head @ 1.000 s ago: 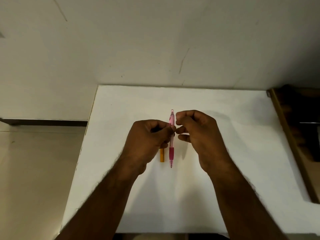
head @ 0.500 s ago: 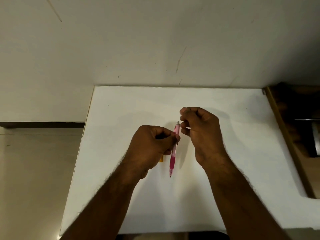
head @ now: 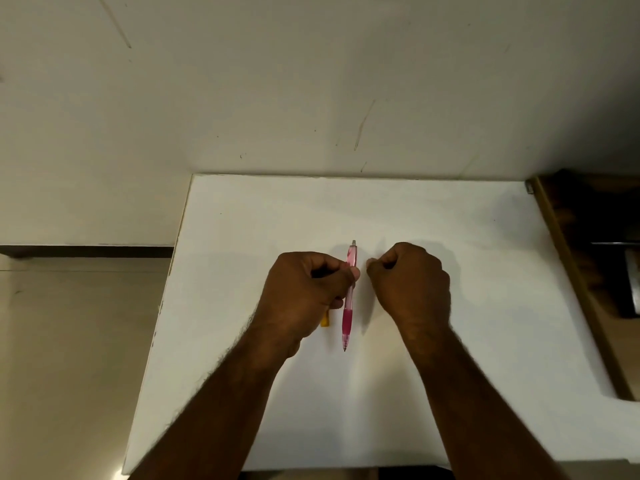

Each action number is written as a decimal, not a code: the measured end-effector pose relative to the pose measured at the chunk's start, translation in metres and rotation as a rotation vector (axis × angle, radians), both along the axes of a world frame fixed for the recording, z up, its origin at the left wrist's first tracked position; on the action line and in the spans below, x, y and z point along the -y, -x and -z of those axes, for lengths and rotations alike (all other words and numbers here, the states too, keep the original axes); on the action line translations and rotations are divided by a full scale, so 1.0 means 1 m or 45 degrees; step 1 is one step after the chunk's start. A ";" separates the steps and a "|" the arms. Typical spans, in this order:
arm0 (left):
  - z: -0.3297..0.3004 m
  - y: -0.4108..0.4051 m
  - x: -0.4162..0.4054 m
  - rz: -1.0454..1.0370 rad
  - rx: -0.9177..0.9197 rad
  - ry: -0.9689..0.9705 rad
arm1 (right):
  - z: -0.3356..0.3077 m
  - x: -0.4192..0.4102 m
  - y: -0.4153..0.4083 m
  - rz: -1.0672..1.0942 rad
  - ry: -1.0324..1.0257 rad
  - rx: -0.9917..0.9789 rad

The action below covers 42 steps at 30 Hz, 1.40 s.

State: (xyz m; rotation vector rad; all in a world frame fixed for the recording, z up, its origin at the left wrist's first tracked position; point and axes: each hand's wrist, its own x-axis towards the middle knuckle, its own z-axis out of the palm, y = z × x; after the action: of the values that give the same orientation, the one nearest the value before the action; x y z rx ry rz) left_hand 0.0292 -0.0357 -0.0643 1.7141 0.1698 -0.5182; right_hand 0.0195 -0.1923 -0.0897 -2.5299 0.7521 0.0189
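A slim, translucent pink plastic pen (head: 349, 299) hangs just above the middle of the white rectangular table (head: 485, 237), its tip pointing at the table's near edge and its clicker end at the far edge. The left hand (head: 304, 289) pinches the pen's upper barrel between thumb and curled fingers. The right hand (head: 412, 282) hovers over the table a little nearer the right edge, clear of the pen, fingers curled into a fist with nothing visible inside. A short orange-yellow piece (head: 325, 321) lies on the table, half hidden under the left hand.
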 end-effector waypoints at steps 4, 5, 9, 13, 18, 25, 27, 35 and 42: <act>0.001 -0.001 -0.003 0.008 -0.010 0.019 | -0.013 0.018 -0.006 0.139 -0.235 0.224; 0.001 -0.001 -0.003 0.011 -0.011 0.023 | -0.018 0.022 -0.007 0.197 -0.422 0.299; -0.001 0.001 0.001 0.036 -0.009 -0.005 | -0.031 0.019 -0.007 0.233 -0.951 0.225; -0.003 0.002 0.005 0.060 -0.003 -0.047 | -0.033 0.011 -0.006 0.131 -0.945 0.153; -0.005 0.004 0.008 0.075 -0.012 -0.034 | -0.034 0.011 -0.006 0.070 -0.969 0.165; -0.004 0.005 0.009 0.096 -0.019 -0.037 | -0.032 0.009 -0.007 -0.032 -0.878 0.198; -0.004 0.005 0.009 0.089 -0.026 -0.022 | -0.031 0.008 -0.008 -0.060 -0.833 0.205; -0.004 0.006 0.008 0.104 -0.049 -0.009 | -0.023 0.019 -0.010 0.086 -0.738 0.290; -0.003 0.005 0.007 0.091 -0.050 -0.030 | -0.003 0.029 -0.003 0.011 -0.121 0.046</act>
State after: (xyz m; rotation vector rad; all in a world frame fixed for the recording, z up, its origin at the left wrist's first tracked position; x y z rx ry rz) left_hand 0.0241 -0.0427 -0.0616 1.7386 0.1440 -0.6048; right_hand 0.0226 -0.2211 -0.0865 -2.4303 0.7307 0.0058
